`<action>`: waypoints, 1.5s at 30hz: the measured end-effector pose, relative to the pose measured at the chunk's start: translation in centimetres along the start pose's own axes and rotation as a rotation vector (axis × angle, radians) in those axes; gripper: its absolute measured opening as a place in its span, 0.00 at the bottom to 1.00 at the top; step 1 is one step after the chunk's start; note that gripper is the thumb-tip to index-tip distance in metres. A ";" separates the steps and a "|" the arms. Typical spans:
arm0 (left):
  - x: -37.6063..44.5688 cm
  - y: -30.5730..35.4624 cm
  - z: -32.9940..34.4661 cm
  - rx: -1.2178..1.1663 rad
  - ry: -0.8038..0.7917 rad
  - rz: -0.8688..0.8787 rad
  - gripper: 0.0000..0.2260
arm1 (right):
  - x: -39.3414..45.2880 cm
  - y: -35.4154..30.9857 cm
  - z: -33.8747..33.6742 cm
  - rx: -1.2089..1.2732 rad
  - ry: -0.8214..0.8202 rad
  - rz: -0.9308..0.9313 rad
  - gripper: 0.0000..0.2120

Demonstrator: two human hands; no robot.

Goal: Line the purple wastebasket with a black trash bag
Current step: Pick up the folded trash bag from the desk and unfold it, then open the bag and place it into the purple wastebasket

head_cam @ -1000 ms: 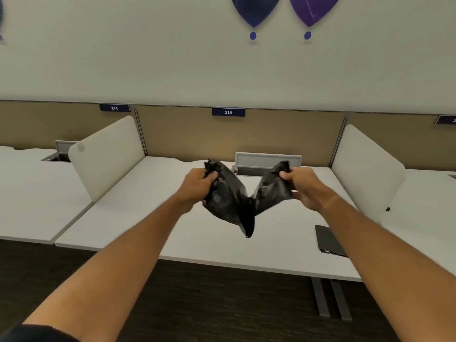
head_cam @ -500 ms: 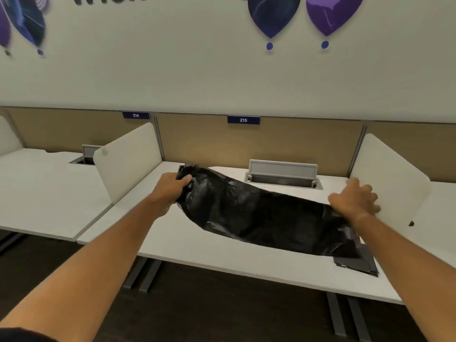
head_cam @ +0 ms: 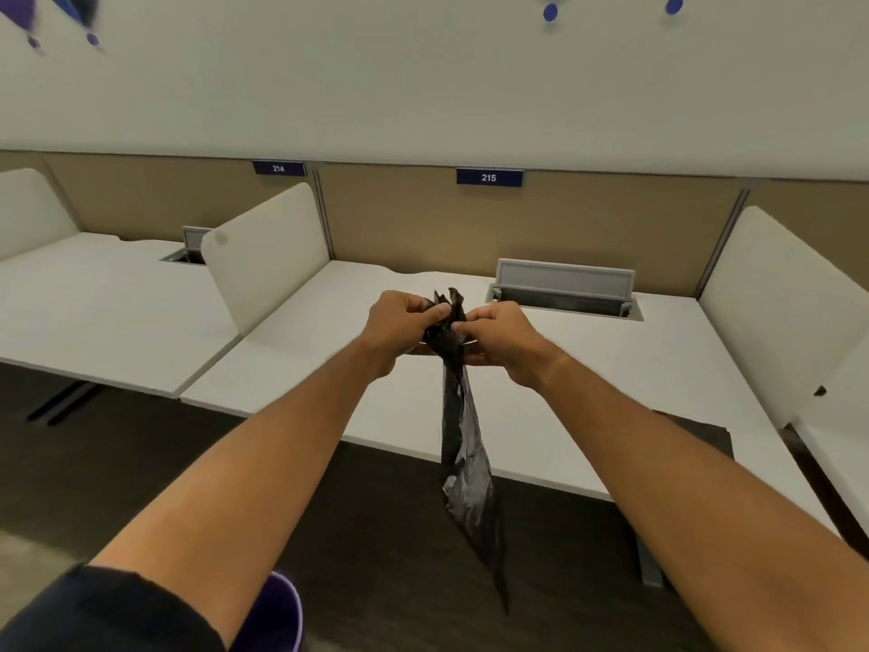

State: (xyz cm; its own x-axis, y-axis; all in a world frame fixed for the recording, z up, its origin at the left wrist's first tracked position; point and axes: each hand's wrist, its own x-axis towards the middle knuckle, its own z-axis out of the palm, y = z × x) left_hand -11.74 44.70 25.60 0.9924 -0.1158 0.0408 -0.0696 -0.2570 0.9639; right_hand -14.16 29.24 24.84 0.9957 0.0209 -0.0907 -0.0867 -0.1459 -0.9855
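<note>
Head view: both hands (head_cam: 451, 329) clenched on black trash bag (head_cam: 465, 463), purple wastebasket (head_cam: 282, 614) below

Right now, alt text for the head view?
Both hands, left hand and right hand, pinch the bunched top of a black trash bag hanging limp over a white desk. A purple wastebasket peeks in below the left arm.

A single wide-angle view, worn on the person's head, faces forward and slightly down over both outstretched forearms toward a white tabletop (head_cam: 611, 369) and the tan partition (head_cam: 423, 218) behind it. The wall fills the upper third. The tabletop's near edge lies close; dark floor (head_cam: 141, 463) shows below. Straight lines bow near the frame's edges.
</note>
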 end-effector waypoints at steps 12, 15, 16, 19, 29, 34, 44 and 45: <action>-4.2 -8.8 -2.8 0.847 0.265 -0.045 0.27 | -0.5 6.6 2.7 -0.033 -0.105 0.129 0.08; -5.4 -10.4 -2.2 0.791 0.115 0.128 0.29 | -0.7 8.5 4.9 -0.062 -0.208 0.121 0.02; -5.9 -11.1 -2.1 0.707 0.009 0.086 0.26 | -0.8 9.3 5.6 -0.069 -0.240 0.123 0.03; -7.7 -14.4 -3.0 0.628 -0.056 -0.026 0.13 | -0.7 11.9 7.8 -0.101 -0.318 0.151 0.03; -13.5 -26.6 -9.1 0.577 0.378 -0.347 0.08 | -0.9 21.4 17.7 -0.214 -0.103 0.285 0.09; -15.5 -33.1 -14.5 0.618 0.492 -0.675 0.11 | -0.5 24.0 25.0 -0.038 -0.052 0.419 0.09; -20.0 -45.1 -24.2 0.522 0.102 -0.356 0.33 | 0.0 29.2 42.5 -0.091 -0.246 0.588 0.15; -20.0 -46.3 -25.0 0.552 0.085 -0.367 0.24 | 0.1 29.8 44.1 -0.107 -0.264 0.603 0.15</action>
State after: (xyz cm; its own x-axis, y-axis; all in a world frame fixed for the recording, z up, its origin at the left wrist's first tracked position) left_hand -25.81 82.86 -13.27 0.9644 0.1432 -0.2222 0.2555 -0.7211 0.6440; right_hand -18.09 68.50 -10.84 0.7306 0.1446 -0.6673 -0.6087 -0.3048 -0.7325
